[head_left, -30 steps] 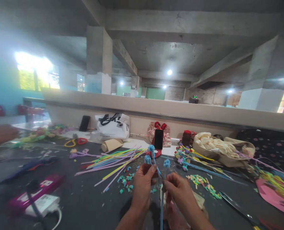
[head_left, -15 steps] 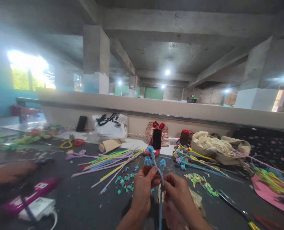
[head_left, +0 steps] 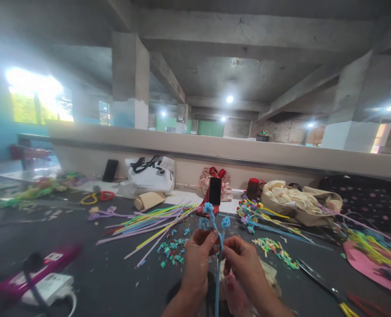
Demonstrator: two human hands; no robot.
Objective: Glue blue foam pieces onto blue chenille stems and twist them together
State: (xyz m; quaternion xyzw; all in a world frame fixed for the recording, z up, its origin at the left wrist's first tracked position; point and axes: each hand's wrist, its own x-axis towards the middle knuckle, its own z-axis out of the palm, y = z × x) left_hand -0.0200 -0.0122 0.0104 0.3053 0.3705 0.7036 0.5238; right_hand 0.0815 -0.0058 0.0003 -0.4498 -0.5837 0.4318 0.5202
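Between my two hands stands a blue pipe-cleaner flower point(head_left: 218, 281), its long stem running down toward me. Curled blue blossoms point(head_left: 208, 208) top it, one of them to the right point(head_left: 226, 222) and another partly behind my fingers at left. My left hand point(head_left: 196, 260) pinches the stem just below the blossoms. Thumb and fingers of my right hand point(head_left: 243, 259) are closed at the stem's right side, on the flower; the exact contact point is hidden. Cut bits of coloured pipe cleaner point(head_left: 172, 252) lie beyond my left hand.
Loose pipe cleaners point(head_left: 156, 222) lie at left centre, finished flowers point(head_left: 248, 215) right of centre. Scissors point(head_left: 321, 281) rest at right, beside a pink sheet point(head_left: 360, 264). A purple power strip point(head_left: 43, 268) with a white charger point(head_left: 48, 288) is at left. A phone point(head_left: 214, 191) leans at the back.
The blurred hand of another person at the left has gone from view. My right hand has risen slightly along the stem, and the right blossom sits a little higher. The view has shifted slightly.
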